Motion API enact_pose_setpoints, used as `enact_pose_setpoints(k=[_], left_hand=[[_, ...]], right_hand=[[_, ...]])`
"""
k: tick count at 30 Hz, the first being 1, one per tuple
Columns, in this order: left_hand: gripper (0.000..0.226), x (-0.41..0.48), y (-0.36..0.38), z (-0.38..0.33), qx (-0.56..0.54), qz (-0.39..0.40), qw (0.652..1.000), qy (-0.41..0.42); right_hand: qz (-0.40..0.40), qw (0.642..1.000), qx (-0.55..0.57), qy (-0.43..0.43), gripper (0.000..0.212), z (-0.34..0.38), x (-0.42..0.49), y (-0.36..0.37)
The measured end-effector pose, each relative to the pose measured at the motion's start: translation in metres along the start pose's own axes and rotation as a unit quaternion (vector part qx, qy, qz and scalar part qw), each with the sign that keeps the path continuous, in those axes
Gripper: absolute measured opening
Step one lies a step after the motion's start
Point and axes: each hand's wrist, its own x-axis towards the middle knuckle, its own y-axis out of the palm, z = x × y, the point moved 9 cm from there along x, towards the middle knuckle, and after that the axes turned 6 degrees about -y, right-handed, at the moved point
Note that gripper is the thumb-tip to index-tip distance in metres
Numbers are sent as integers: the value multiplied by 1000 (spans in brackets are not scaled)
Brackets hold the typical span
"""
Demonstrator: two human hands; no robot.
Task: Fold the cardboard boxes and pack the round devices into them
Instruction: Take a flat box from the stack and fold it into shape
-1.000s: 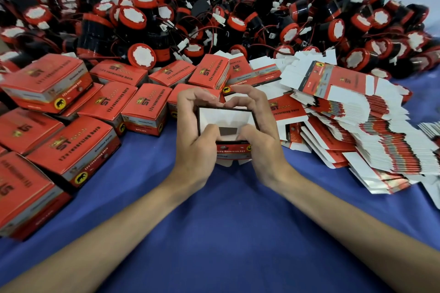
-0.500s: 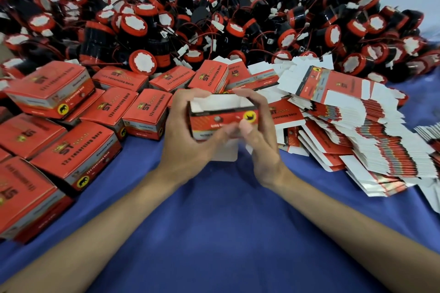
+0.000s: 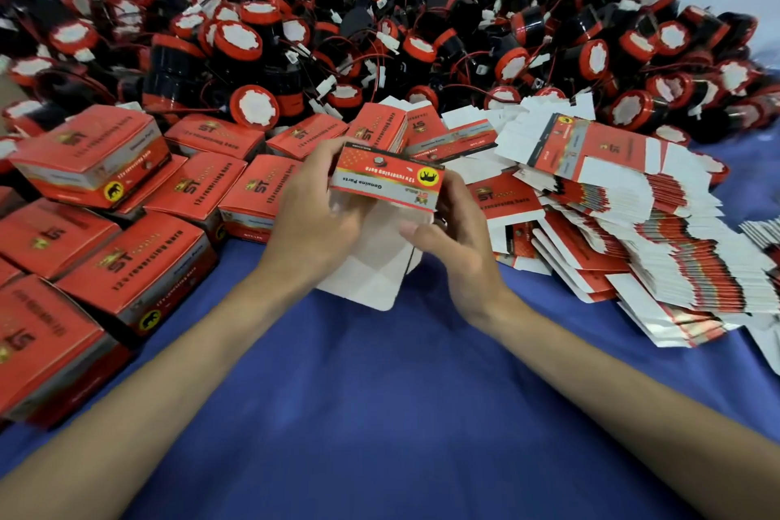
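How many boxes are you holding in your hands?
1. The box is held above the blue cloth, with the left hand on its left side and the right hand on its right. Its white flap hangs open below.

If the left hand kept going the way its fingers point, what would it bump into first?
Probably the upright red box just behind the held box that the left hand grips; depth is hard to judge from this one view.

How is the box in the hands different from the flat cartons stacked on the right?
The box in the hands is opened into a box shape, with a white flap hanging below; the flat cartons lie unfolded in a fanned stack. The box is held above the blue cloth; the cartons rest on it. Both carry the same red print.
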Motion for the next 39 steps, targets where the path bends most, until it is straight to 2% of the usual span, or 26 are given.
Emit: enact_pose_setpoints(k=[3,5,9,13,17,20,22,23,25,27,28,29,32,33,39], left_hand=[[43,9,-7,2,59,16,998,-18],[43,6,-9,-4,102,-5,995,-10],[52,-8,-12,-25,137,-70,988,28],[58,-18,-1,-33,163,-75,982,61],[46,-12,4,-39,229,-7,971,74],[45,0,5,-33,362,93,927,43],[33,2,8,-28,393,124,911,15],[28,0,10,-22,352,146,924,-22],[27,-8,18,-4,135,223,954,-149],[57,-15,26,5,-67,278,934,-217],[63,-17,29,10,-127,284,922,-230],[58,-17,33,12,-170,288,912,-237],[13,-20,44,23,-210,255,907,-261],[10,-20,46,26,-196,239,917,-253],[48,-25,47,31,-204,177,931,-246]], right_hand=[[17,998,-62,-5,35,4,2,6],[18,996,-88,-23,35,11,4,6],[-7,996,-78,-42,32,22,10,-3],[7,996,-81,-46,39,21,-1,7],[25,997,-60,-39,47,24,1,4],[44,998,-25,-25,51,28,15,1],[47,999,8,10,40,21,24,-4],[43,997,48,42,34,16,25,-7],[29,984,149,92,38,3,22,-9],[2,974,202,105,46,-4,18,-9],[-7,974,202,103,43,-7,15,-8],[-10,977,188,99,38,-10,14,-6],[-14,989,122,85,29,-13,11,-4],[-15,991,109,78,30,-14,11,-5],[-22,994,73,77,35,-13,6,-5]])
